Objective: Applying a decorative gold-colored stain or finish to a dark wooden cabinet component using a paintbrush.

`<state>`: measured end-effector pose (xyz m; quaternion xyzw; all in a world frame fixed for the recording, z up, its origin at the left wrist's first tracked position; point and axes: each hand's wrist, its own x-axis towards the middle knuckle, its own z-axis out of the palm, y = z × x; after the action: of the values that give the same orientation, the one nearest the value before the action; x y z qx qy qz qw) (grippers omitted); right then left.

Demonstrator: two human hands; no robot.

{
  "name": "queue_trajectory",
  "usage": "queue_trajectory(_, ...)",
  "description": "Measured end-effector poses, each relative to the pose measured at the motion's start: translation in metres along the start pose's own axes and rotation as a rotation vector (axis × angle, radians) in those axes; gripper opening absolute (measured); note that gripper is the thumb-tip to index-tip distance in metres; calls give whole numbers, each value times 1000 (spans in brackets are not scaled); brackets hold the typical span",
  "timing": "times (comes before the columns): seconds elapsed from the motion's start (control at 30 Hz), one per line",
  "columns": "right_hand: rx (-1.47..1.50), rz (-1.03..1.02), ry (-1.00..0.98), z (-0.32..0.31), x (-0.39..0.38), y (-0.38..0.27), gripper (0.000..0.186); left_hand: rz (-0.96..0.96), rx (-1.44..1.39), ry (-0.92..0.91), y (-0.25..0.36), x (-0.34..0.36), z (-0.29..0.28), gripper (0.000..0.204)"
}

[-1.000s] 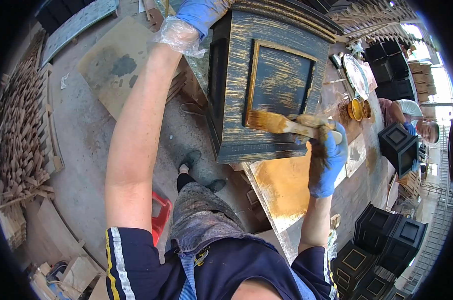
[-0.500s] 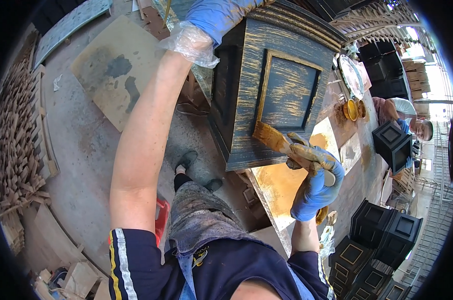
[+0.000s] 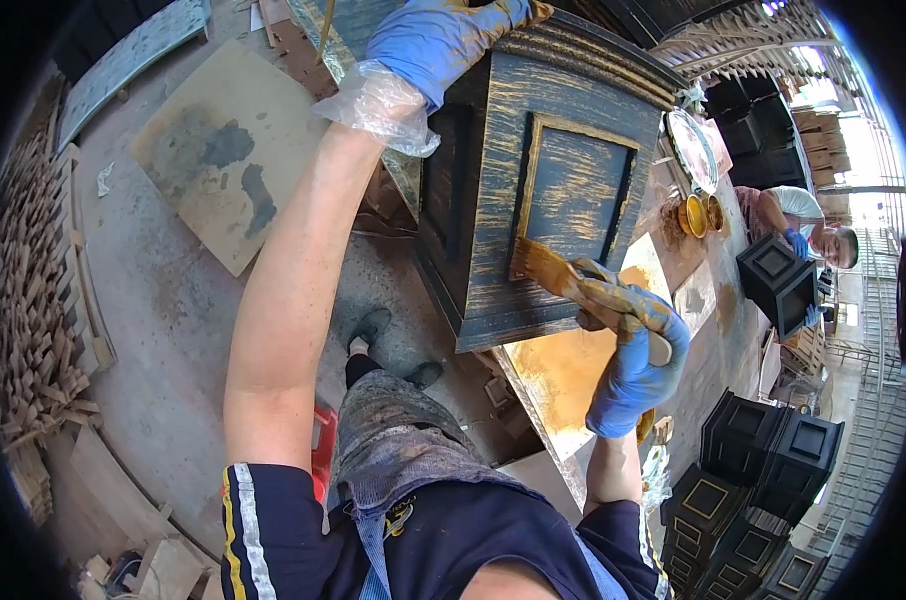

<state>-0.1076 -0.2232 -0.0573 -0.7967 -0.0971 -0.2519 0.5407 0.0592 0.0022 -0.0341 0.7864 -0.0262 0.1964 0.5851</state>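
The black, gold-streaked panelled box (image 3: 571, 190), between the blue-gloved left hand (image 3: 433, 45) and blue-gloved right hand (image 3: 635, 348), appears rigid and heavy, best held by its moulded edge (image 3: 588, 55); left fingers' grip is indeterminable, right fingers clasp a flat, gold-stained brush (image 3: 545, 267).

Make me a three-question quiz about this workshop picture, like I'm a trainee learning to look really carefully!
1. Pick one: which grip holds the paintbrush?
A) left
B) right
C) neither

2. True or false: the other person, over at the right of the picture, is holding a white box.

3. Fill in the blank: the dark cabinet next to the bristles has ____-coloured streaks on its front.

Key:
1. B, the right grip.
2. False; the held box is black.
3. Gold.
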Motion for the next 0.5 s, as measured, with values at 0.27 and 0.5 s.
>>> queue_trajectory(0.27,38,58,28,9,12,-15,15,-8,108,11,0,0,-5,57)
queue_trajectory(0.5,61,124,51,5,20,-15,17,3,127,-25,10,-3,-4,40)
